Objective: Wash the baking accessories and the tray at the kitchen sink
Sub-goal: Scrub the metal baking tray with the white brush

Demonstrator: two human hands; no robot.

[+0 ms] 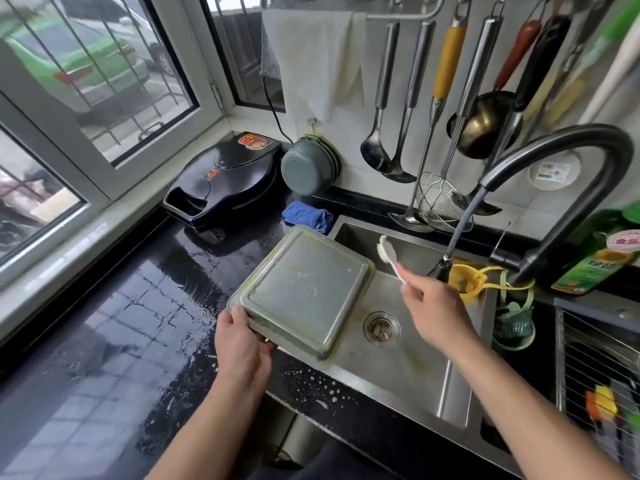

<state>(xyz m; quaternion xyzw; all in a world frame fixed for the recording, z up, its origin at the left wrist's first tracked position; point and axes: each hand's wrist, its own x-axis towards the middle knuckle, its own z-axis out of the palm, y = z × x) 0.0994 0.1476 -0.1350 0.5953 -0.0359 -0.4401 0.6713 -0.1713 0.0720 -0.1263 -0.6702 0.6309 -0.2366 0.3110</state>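
A grey metal baking tray (304, 289) lies upside down, tilted across the left rim of the steel sink (408, 368). My left hand (242, 344) grips its near left corner. Over the sink, my right hand (436, 306) pinches the handle of a white brush (389, 254), whose bristle head points up and away above the basin. The brush is apart from the tray. A dark curved faucet (554, 188) arches over the right side, its spray head hanging near my right hand.
A yellow squeezer (467, 282) sits at the sink's right edge beside a green holder (512, 327). A black electric griddle (225, 178), blue cloth (306, 216) and grey bowl (306, 168) stand behind the tray. Utensils hang above; a dish rack (602, 375) is right; the black counter (138, 323) is wet.
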